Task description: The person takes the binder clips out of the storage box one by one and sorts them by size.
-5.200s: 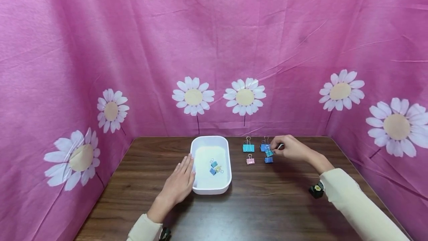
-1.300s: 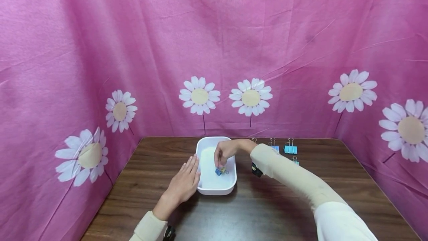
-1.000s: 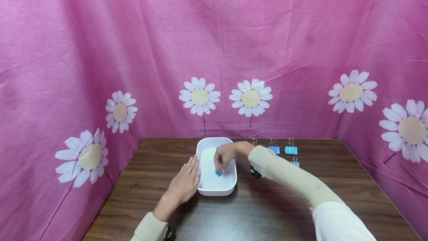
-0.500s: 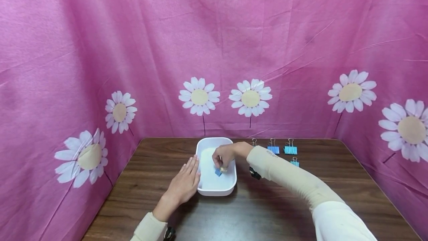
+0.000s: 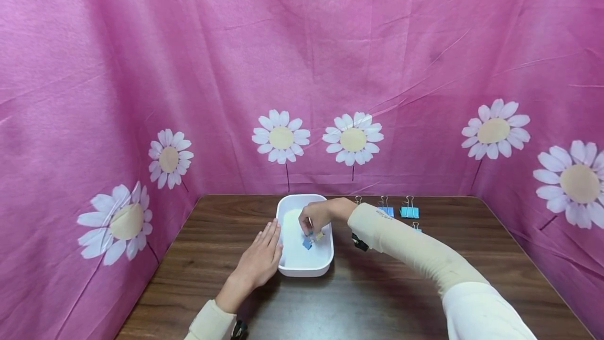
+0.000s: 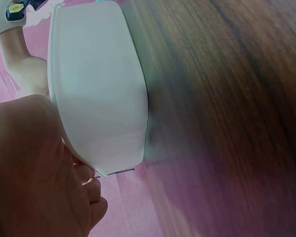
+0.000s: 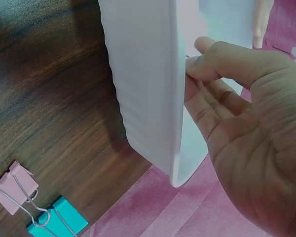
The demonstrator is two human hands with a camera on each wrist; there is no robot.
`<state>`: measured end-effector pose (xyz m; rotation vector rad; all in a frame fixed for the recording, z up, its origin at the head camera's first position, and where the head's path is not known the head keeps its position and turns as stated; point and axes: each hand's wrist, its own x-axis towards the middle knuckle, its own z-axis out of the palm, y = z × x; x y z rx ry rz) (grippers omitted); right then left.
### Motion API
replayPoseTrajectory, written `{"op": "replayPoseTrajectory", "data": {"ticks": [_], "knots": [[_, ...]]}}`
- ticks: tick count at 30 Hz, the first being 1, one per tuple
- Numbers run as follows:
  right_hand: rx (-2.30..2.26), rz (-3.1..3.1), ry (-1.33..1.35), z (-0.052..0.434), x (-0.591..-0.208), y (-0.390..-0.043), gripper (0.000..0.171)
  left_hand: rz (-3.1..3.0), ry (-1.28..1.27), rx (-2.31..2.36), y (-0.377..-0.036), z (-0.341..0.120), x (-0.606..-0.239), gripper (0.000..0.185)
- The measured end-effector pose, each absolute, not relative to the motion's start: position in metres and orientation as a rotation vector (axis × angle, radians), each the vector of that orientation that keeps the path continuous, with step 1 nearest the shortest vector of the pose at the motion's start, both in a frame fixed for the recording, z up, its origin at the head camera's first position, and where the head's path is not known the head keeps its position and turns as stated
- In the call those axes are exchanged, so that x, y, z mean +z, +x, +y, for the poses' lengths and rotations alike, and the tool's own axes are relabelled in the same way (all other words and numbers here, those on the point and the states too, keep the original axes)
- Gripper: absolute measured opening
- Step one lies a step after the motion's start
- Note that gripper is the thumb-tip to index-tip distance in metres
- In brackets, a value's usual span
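- right hand [image 5: 317, 216] inside the white tray [image 5: 325, 256], fingers pinching a clip [image 5: 310, 237]
- left hand [image 5: 258, 258] flat against the tray's side, fingers straight and together

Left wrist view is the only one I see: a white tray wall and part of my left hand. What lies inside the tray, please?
Observer: In the head view, a blue binder clip lies on the floor of the white tray.
Operator: Where is the right hand?
Observer: The right hand is over the tray, fingers pointing down just above that clip. I cannot tell whether it pinches anything.
Operator: Are there clips outside the tray too?
Observer: Yes. In the right wrist view, a pink clip and a teal clip lie close together on the table beside the tray.
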<state>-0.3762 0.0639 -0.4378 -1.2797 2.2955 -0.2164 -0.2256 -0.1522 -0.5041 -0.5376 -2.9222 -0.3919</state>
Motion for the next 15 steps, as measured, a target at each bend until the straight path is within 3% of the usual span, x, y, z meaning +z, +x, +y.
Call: {"op": "replayPoseTrajectory", "data": {"ticks": [15], "knots": [[-0.201,2.336,-1.305,0.0670,-0.4335,-0.3740,0.018,-2.937,-0.531,-0.392,-0.2238,-0.1523,-0.5027,0.056]]}}
